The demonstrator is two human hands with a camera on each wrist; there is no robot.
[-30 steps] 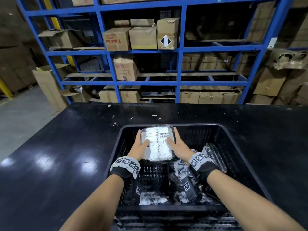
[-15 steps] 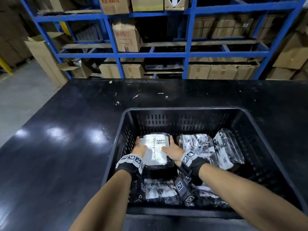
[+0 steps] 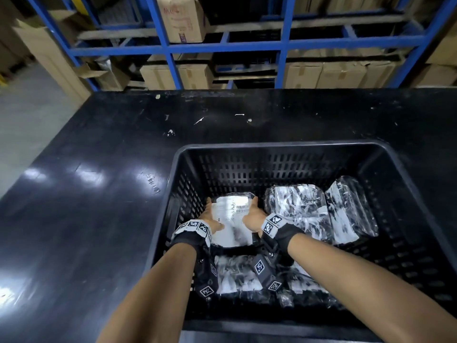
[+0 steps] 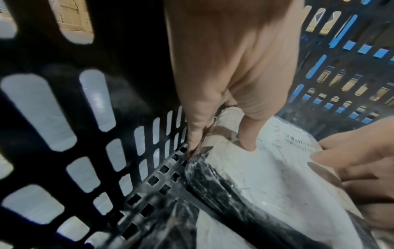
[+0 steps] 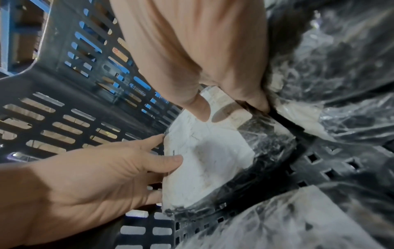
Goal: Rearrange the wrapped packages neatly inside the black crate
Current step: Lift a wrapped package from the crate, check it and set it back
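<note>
1. Lowered since a second ago, the plastic-wrapped package with a white barcode label now sits deep in the black slotted plastic crate, at its left wall.
2. Both hands clamp it: the left hand on its left edge, the right hand on its right edge.
3. The left wrist view alone shows a left fingertip wedged between package and crate wall; the right wrist view shows the right thumb pressing the label.
4. At least five wrapped packages lie in the one crate, counted from the head view.
5. A glossy black table carries the crate; blue steel racking stacked with cardboard boxes stands behind.
</note>
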